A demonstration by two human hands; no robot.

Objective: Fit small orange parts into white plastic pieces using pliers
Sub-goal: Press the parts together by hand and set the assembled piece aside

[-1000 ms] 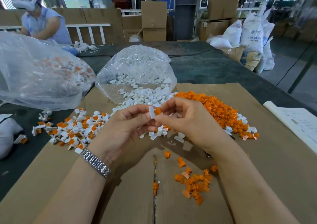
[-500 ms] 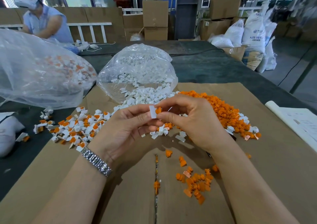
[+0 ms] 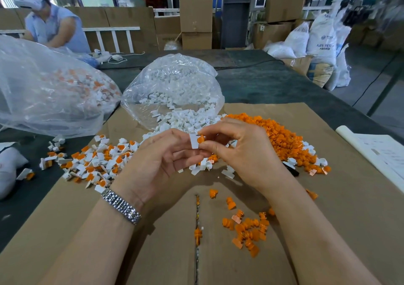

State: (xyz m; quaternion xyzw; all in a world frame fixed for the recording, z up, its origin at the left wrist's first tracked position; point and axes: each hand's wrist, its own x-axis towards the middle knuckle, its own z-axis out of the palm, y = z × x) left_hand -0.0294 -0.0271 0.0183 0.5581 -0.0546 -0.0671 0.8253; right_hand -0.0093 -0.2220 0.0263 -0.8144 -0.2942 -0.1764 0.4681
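Left hand pinched the white piece, right hand pinched the orange part against its 3 o'clock side. Best bet was squaring it up, then pushing straight.

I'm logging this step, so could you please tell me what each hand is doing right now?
Left hand: pinches a white piece.
Right hand: pinches an orange part against it.

The white piece in my left hand meets a bright orange part. Brown cardboard covers my dark grey-green worktop. My wristband is silver, chequered with small links.
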